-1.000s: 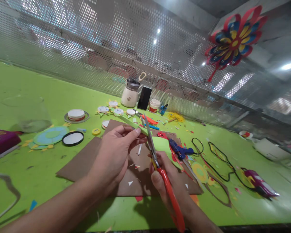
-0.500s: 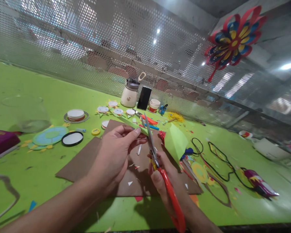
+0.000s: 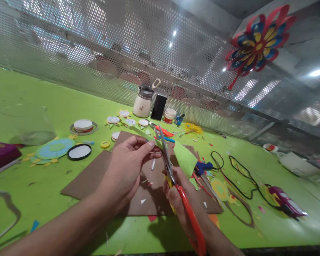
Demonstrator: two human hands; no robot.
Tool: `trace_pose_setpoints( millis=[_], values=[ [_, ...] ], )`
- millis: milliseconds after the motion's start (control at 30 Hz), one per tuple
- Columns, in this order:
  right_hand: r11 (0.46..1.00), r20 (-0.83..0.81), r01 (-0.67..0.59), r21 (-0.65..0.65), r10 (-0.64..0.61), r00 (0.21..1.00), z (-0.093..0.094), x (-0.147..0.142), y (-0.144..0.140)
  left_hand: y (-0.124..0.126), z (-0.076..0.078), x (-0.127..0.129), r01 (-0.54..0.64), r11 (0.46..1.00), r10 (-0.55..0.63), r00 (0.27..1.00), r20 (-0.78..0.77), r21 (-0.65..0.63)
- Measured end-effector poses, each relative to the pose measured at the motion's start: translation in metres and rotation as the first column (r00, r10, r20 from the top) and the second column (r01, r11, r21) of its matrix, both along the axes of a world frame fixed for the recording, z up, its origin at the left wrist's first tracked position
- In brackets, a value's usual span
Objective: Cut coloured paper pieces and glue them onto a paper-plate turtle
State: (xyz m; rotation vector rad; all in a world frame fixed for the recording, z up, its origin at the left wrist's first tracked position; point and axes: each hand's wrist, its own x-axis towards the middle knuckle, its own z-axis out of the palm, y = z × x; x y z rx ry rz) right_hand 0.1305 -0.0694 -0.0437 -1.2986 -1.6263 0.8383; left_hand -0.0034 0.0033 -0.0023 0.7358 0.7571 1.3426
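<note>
My left hand pinches a narrow light-green paper strip between thumb and fingers. Wrapped around a pair of scissors with red handles is my right hand. The blades point up and away, slightly apart, at the right end of the strip beside my left fingertips. A larger light-green paper piece hangs just right of the blades. Beneath both hands lies a brown board with small paper scraps on it. Some yellow shows by my right fingers; I cannot tell what it belongs to.
A blue glue gun with a black cord lies to the right. Behind the board are an orange cutter, a phone and a white jug. Leftward sit a paper turtle shape, a black-rimmed disc and a clear bowl.
The larger green paper has swung down and left, uncovering more of the blue glue gun. Both hands stay almost in place, and the scissor blades look slightly closer together.
</note>
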Motion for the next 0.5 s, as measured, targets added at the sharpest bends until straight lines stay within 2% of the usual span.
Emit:
trace_pose_setpoints(
  millis=[167, 500],
  values=[
    [0.997, -0.001, -0.074, 0.006, 0.074, 0.997, -0.0033, 0.0039, 0.0013, 0.0013, 0.0002, -0.0003, -0.003, 1.000, 0.003, 1.000, -0.006, -0.002],
    [0.999, -0.019, -0.042, -0.025, 0.041, 0.999, -0.0010, 0.0022, -0.0011, 0.0023, 0.0015, -0.0006, -0.002, 1.000, 0.003, 0.999, -0.047, 0.032]
  ],
)
